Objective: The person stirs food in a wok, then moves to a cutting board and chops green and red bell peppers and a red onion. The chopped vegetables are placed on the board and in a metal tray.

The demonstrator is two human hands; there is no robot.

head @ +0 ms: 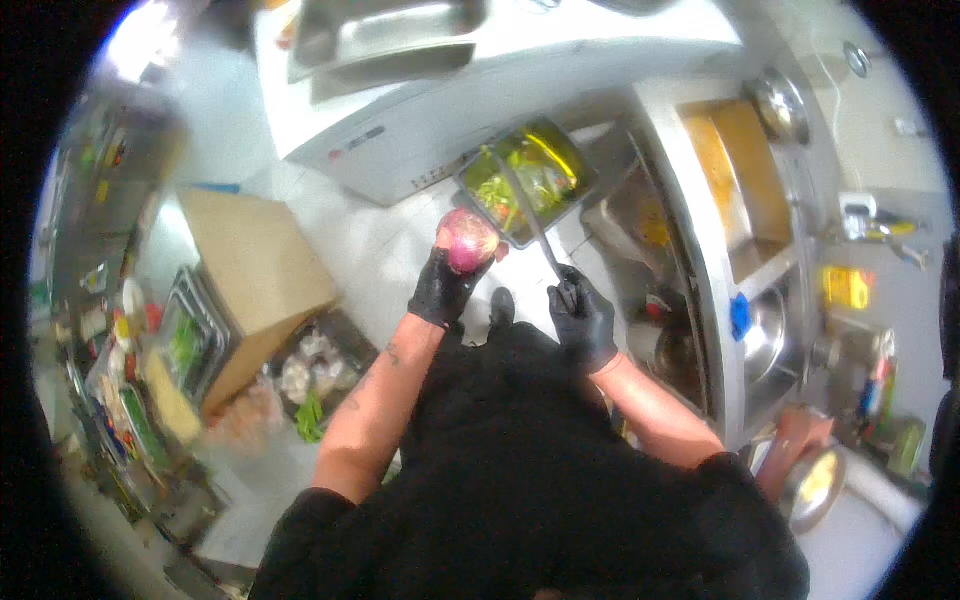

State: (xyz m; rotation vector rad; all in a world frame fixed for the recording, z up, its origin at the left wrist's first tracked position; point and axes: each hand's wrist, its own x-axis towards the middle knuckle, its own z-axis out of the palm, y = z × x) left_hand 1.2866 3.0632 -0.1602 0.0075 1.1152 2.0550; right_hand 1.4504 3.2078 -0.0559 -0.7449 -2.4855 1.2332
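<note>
My left hand (441, 291), in a black glove, holds up a large red onion (471, 240) by its underside. In my black-gloved right hand (585, 321) is the handle end of a long knife (527, 201). Its blade slants up and to the left, across the view of a dark bin (571, 204) on the floor. Green vegetable trimmings (510, 184) and some small reddish bits lie in that bin. The onion is just in front of the bin's near left corner, apart from the blade.
A white cabinet (405, 112) with a steel basin (390, 56) on top stands ahead. To the right runs a steel counter (686, 187) with bowls and a deep container (750, 180). At left are a cardboard box (251, 255) and a dark crate (352, 341) with pale produce.
</note>
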